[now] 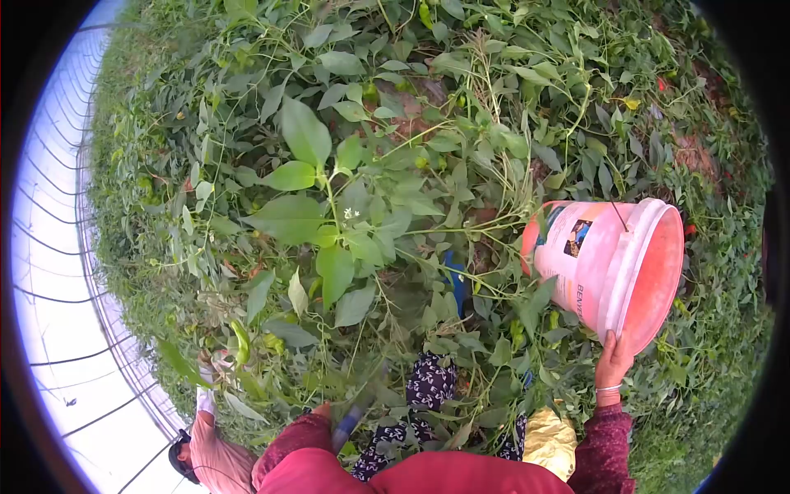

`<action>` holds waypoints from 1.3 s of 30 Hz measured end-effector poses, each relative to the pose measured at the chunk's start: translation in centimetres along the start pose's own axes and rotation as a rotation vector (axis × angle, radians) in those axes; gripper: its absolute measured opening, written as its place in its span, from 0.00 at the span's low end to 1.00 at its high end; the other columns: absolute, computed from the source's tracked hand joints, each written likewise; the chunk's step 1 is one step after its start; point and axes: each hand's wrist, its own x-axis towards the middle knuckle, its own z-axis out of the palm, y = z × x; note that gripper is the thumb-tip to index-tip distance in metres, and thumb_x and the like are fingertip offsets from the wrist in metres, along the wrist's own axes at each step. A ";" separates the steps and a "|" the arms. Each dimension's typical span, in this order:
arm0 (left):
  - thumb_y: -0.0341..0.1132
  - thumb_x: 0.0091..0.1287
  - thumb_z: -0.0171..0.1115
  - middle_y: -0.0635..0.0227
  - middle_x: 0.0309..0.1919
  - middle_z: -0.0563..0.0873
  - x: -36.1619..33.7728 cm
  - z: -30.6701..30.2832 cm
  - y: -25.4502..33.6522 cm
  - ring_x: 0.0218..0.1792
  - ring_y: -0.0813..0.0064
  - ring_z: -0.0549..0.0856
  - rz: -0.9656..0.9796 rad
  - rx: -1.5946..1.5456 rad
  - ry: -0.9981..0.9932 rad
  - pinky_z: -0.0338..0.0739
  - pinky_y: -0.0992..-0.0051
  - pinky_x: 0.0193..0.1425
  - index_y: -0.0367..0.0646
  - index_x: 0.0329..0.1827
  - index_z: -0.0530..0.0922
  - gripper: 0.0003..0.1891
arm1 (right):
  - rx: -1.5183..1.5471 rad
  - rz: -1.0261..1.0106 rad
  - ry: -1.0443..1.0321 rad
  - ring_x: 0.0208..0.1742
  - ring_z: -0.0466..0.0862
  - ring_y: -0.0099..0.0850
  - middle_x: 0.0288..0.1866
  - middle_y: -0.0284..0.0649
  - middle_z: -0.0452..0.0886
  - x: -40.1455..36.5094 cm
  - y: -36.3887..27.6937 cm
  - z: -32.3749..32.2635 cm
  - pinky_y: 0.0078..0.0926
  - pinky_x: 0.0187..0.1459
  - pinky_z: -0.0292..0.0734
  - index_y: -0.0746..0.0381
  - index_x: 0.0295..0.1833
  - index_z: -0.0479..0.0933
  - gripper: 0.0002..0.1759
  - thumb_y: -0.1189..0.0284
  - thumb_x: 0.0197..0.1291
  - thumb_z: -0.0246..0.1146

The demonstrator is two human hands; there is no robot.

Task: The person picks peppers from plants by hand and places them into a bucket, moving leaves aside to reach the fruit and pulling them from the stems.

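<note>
My right hand grips the rim of a pink plastic bucket, its fingers curled over the edge. The bucket lies tilted on its side among the plants, with its mouth facing right and its pink inner wall showing. Low and left of centre, only a small part of my left hand shows past the sleeve. Leaves and blur hide its fingers, so I cannot see what they touch. A blurred blue-grey tube is close beside it. Tall leafy pepper plants with small white flowers stand in front of me.
Another person in a pink top works at lower left, near a long green pepper. A yellow bag is by my right sleeve. Something blue shows between stems. The greenhouse's ribbed white wall runs along the left.
</note>
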 end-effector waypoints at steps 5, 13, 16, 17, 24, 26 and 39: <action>0.36 0.61 0.52 0.55 0.34 0.85 0.7 -0.9 0.4 0.35 0.59 0.86 0.047 -0.014 0.017 0.79 0.59 0.37 0.39 0.40 0.82 0.13 | 0.010 -0.003 0.007 0.22 0.70 0.44 0.23 0.48 0.70 0.4 -0.7 -0.1 0.34 0.27 0.69 0.65 0.35 0.70 0.06 0.74 0.62 0.57; 0.33 0.62 0.51 0.54 0.34 0.85 3.0 3.4 -3.6 0.35 0.58 0.86 0.093 0.202 0.072 0.80 0.58 0.37 0.38 0.43 0.81 0.13 | -0.039 -0.088 0.040 0.24 0.69 0.42 0.25 0.46 0.68 0.9 -1.1 -0.4 0.32 0.30 0.69 0.63 0.35 0.69 0.05 0.74 0.63 0.57; 0.31 0.63 0.49 0.51 0.37 0.84 0.2 2.1 -2.8 0.37 0.57 0.86 0.089 0.294 0.112 0.80 0.58 0.40 0.37 0.48 0.79 0.14 | 0.064 0.032 -0.072 0.25 0.69 0.43 0.25 0.47 0.68 0.9 -0.2 -0.4 0.33 0.31 0.69 0.63 0.36 0.69 0.05 0.73 0.63 0.56; 0.30 0.63 0.49 0.50 0.38 0.84 -1.3 1.0 -2.4 0.38 0.56 0.86 0.105 0.289 0.124 0.80 0.58 0.40 0.37 0.50 0.78 0.15 | 0.070 0.033 -0.076 0.25 0.69 0.43 0.25 0.47 0.69 0.9 -0.3 -0.3 0.32 0.32 0.70 0.64 0.36 0.69 0.06 0.73 0.64 0.56; 0.31 0.63 0.49 0.44 0.45 0.81 -4.5 -4.4 1.0 0.44 0.55 0.84 0.194 0.189 -0.093 0.79 0.59 0.43 0.28 0.53 0.73 0.19 | 0.045 0.085 -0.153 0.27 0.70 0.43 0.28 0.49 0.72 1.2 -0.5 -1.0 0.32 0.36 0.71 0.64 0.41 0.70 0.08 0.69 0.66 0.54; 0.32 0.63 0.49 0.44 0.45 0.81 -3.4 -1.5 -1.2 0.46 0.55 0.83 0.325 0.199 -0.097 0.79 0.58 0.45 0.27 0.55 0.71 0.20 | 0.032 0.098 -0.169 0.27 0.70 0.44 0.27 0.51 0.72 1.5 -0.6 -1.1 0.34 0.36 0.71 0.62 0.42 0.71 0.08 0.69 0.66 0.54; 0.33 0.63 0.48 0.43 0.53 0.75 -7.5 -0.1 1.6 0.39 0.55 0.85 0.063 -0.156 -0.058 0.79 0.60 0.41 0.41 0.53 0.76 0.17 | -0.040 0.114 -0.257 0.31 0.76 0.51 0.28 0.52 0.76 3.1 -2.0 0.9 0.41 0.33 0.70 0.60 0.41 0.71 0.08 0.67 0.64 0.55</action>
